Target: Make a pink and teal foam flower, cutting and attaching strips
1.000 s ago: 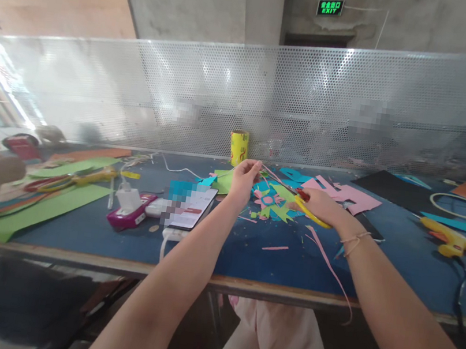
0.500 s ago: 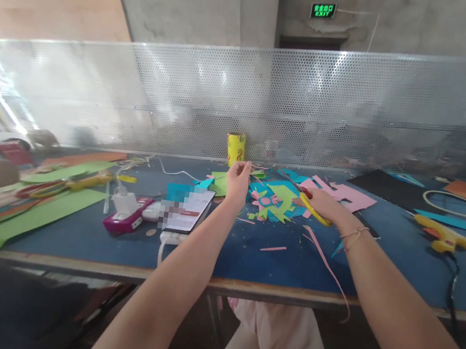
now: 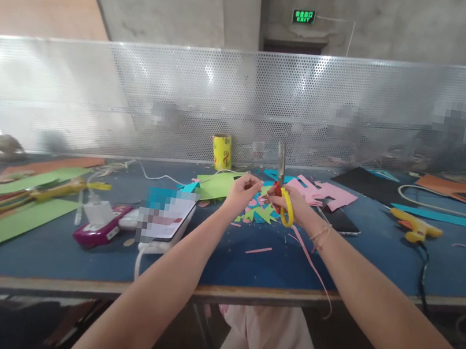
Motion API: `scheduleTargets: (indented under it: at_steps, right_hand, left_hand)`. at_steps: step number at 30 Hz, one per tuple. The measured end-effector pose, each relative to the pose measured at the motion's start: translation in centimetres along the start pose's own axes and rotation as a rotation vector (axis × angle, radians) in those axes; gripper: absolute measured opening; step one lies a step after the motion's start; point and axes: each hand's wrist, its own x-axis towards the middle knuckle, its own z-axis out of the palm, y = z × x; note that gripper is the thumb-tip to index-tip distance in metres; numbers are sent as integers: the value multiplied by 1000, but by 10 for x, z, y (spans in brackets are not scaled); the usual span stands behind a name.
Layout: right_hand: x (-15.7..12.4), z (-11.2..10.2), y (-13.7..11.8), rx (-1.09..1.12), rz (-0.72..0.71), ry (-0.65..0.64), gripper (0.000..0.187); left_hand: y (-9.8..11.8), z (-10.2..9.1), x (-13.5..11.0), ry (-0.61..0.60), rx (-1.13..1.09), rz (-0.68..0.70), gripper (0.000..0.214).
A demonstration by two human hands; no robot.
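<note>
My right hand [image 3: 294, 202] grips a pair of scissors [image 3: 287, 207] by the yellow and red handles, with the blades pointing up and away from me. Close beside it, my left hand [image 3: 244, 192] is closed in a pinch; what its fingertips hold is too small to make out. Under and behind both hands lie cut paper scraps [image 3: 262, 214] in green, blue and pink. A pink paper sheet [image 3: 337, 196] with cut-outs is just right of the scissors, and a green paper sheet [image 3: 216, 185] lies left of my left hand.
A phone [image 3: 174, 218] rests on a white block, near a purple power strip [image 3: 97, 231]. A yellow roll [image 3: 221, 152] stands by the perforated metal screen [image 3: 176, 84]. At right lie a yellow glue gun [image 3: 416, 225] and a dark tablet-like device [image 3: 342, 221]; green paper [image 3: 10, 229] lies left.
My view has swung to the right. My hands have come closer together, and the scissors have turned from pointing left to pointing upward. My left hand stays pinched.
</note>
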Motion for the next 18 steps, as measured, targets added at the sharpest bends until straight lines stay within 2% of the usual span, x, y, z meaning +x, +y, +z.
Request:
scheduleTargets:
  at_steps: [4,9,12,15,16,18]
  right_hand:
    - [0,0,0,-20,-32,-56,25]
    - [0,-1,0,-77,-20,-41,26]
    - [0,-2,1,-87,-25,-44,27]
    - [0,-2,3,-60,-32,-42,29]
    - [1,-2,4,-49,-32,-40,30]
    - [2,-3,6,-33,-26,-39,32]
  left_hand:
    - [2,1,-2,-1,-10,-15,16]
    - [-1,2,-1,-3,16,-1,15]
    - [-2,2,0,76,122,97,9]
    - [0,0,1,217,260,239,18]
    - [1,-1,1,225,301,282,18]
    - [2,-2,0,158,369,360,11]
